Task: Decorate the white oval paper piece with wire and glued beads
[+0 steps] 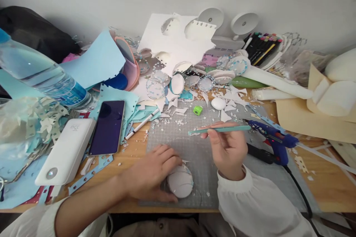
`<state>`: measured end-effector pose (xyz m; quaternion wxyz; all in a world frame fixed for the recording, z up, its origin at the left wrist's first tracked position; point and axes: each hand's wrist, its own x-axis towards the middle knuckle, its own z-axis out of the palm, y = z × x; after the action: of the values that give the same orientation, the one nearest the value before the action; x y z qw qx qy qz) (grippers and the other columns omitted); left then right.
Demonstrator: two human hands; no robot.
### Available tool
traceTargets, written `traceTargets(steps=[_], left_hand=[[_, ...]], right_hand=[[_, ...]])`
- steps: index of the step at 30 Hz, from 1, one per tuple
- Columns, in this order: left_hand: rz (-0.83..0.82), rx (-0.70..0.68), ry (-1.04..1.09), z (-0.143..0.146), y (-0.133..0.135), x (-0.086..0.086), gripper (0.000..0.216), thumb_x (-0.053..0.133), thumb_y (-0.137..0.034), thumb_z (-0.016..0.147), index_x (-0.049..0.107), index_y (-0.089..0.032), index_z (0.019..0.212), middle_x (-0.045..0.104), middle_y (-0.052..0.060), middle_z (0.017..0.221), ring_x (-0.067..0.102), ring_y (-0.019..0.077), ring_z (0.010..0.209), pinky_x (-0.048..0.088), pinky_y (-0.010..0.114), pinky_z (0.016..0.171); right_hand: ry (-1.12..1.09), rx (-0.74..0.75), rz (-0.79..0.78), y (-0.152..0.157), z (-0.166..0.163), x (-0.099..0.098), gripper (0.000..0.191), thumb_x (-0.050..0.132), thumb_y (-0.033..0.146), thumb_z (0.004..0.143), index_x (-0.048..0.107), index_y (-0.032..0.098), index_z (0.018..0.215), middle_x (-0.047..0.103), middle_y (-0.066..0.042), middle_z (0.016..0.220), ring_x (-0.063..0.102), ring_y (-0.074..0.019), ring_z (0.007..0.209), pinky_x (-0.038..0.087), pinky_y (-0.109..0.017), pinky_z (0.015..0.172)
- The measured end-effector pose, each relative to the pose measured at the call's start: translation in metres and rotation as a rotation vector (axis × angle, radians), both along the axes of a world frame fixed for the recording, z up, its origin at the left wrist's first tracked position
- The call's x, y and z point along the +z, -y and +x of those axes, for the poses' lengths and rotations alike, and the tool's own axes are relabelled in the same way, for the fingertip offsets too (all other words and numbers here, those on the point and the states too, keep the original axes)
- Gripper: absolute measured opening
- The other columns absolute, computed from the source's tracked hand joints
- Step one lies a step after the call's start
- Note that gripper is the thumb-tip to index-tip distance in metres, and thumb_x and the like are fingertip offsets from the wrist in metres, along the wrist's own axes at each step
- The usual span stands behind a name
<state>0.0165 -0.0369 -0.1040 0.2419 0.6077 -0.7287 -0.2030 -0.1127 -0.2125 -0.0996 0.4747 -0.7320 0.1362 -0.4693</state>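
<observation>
My left hand (155, 172) curves round the left side of a round white paper disc (180, 183), its fingers at the top edge and thumb near the bottom. Small blue and white bits line the disc's rim, and it lies on the grey cutting mat (205, 155). Above and to the right, my right hand (226, 146) grips a slim teal tool (230, 129) held nearly level over the mat. The tool's exact kind is unclear. Close beyond that hand lies a blue hot glue gun (274, 135), a white stick protruding from its back.
White paper scraps, a green sharpener-like block (197, 110) and a white egg-shaped piece (218, 103) lie ahead. A phone (107, 127), power bank (66, 152) and water bottle (41, 74) crowd the left. Markers (263, 48) and paper rolls (280, 81) stand behind right.
</observation>
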Motion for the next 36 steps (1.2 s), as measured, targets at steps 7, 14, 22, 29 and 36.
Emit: traceTargets(steps=[7,14,22,29,36], left_hand=[[-0.239,0.110,-0.134,0.009,-0.001,-0.001,0.058,0.076,-0.031,0.077,0.045,-0.016,0.124,0.061,0.015,0.115,0.058,0.0264,0.107,0.051,0.039,0.089],[-0.457,0.122,-0.239,0.009,-0.004,-0.004,0.074,0.078,-0.024,0.072,0.038,-0.017,0.133,0.060,0.017,0.119,0.061,0.0272,0.109,0.054,0.040,0.090],[-0.474,0.135,-0.198,0.009,-0.006,-0.005,0.071,0.077,-0.030,0.073,0.039,-0.019,0.132,0.061,0.015,0.113,0.063,0.0266,0.104,0.056,0.040,0.085],[-0.506,0.127,-0.170,0.010,-0.006,-0.002,0.071,0.079,-0.033,0.072,0.042,-0.016,0.130,0.063,0.016,0.108,0.064,0.0263,0.099,0.057,0.038,0.082],[-0.517,0.122,-0.177,0.009,-0.007,-0.001,0.070,0.079,-0.033,0.070,0.045,-0.014,0.128,0.063,0.016,0.107,0.064,0.0260,0.098,0.057,0.037,0.082]], right_hand=[[0.019,-0.004,0.081,-0.003,-0.003,0.015,0.006,0.058,0.020,0.092,0.057,0.024,0.089,0.061,-0.004,0.078,0.064,-0.0181,0.063,0.054,-0.034,0.051],[0.036,0.207,-0.013,-0.006,-0.007,0.014,0.009,0.055,0.017,0.093,0.054,0.025,0.096,0.062,-0.001,0.070,0.063,-0.0186,0.062,0.054,-0.036,0.056],[0.067,0.303,-0.037,-0.009,-0.006,0.015,0.017,0.054,0.010,0.090,0.056,0.023,0.100,0.063,0.000,0.069,0.066,-0.0183,0.065,0.054,-0.033,0.057],[0.056,0.325,-0.051,-0.010,-0.007,0.010,0.018,0.056,0.011,0.089,0.058,0.024,0.101,0.068,-0.002,0.073,0.066,-0.0181,0.066,0.054,-0.034,0.060],[0.057,0.317,-0.059,-0.011,-0.008,0.009,0.022,0.057,0.009,0.087,0.058,0.024,0.103,0.070,-0.003,0.078,0.065,-0.0178,0.067,0.054,-0.035,0.060]])
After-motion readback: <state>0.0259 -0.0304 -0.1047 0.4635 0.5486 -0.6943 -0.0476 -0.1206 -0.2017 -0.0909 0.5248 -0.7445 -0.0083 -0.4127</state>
